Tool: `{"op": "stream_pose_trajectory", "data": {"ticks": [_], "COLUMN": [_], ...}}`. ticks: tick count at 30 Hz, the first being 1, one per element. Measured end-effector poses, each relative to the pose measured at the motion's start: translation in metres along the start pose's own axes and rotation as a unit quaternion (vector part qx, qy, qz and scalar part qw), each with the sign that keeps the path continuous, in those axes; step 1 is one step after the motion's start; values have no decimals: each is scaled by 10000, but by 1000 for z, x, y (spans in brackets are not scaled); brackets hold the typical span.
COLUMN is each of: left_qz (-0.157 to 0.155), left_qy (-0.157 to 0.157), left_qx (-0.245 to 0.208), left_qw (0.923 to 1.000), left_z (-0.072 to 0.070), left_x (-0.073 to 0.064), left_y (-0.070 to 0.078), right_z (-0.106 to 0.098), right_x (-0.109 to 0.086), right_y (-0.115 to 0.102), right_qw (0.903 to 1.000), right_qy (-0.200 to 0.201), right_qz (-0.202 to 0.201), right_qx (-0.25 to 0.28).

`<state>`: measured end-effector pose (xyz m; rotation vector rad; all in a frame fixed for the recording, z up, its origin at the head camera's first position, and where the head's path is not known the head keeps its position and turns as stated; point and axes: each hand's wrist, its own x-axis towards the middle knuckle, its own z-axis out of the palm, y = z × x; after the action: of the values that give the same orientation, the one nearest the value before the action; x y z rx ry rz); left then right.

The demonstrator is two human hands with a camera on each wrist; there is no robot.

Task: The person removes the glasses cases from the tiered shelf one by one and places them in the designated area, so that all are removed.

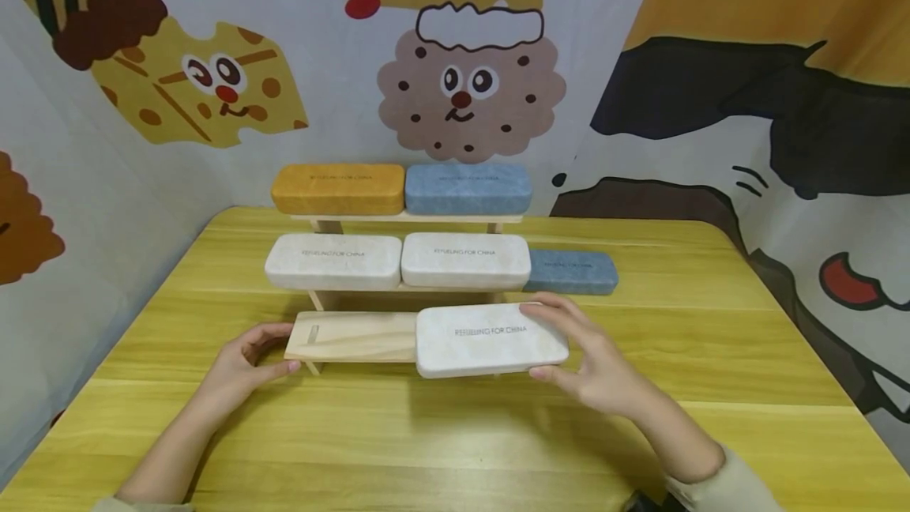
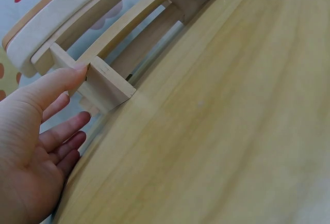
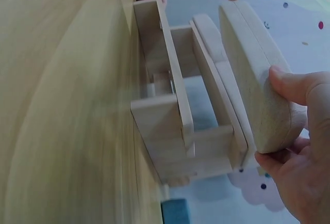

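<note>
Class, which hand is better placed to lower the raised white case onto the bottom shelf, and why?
Probably the right hand: it grips the raised white case above the bottom shelf, while the left hand touches the shelf's left end.

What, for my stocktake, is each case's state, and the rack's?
Orange case: closed, top row
First blue case: closed, top row
Left white case: closed, middle row
Right white case: closed, middle row
Held white case: closed, in right hand
Second blue case: closed, on table
Wooden rack: upright, touched by left hand
</note>
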<state>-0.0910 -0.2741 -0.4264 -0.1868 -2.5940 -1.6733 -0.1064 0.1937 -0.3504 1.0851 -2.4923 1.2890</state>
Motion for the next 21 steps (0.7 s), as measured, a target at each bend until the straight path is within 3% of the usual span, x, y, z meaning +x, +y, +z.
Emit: {"op": "stream_pose_trajectory", "data": {"ticks": [21], "left_qz": [32], "left_qy": [-24], "left_qx": [-39], "left_qw": [10000], "left_z": [0], "left_x": [1], "left_y": [-1], "right_z": [-49], "right_x": [-29], "right_y": [37], "right_qw": [9997], "right_qy": [40], "right_qz": [-33], "right_qx": [-219]}}
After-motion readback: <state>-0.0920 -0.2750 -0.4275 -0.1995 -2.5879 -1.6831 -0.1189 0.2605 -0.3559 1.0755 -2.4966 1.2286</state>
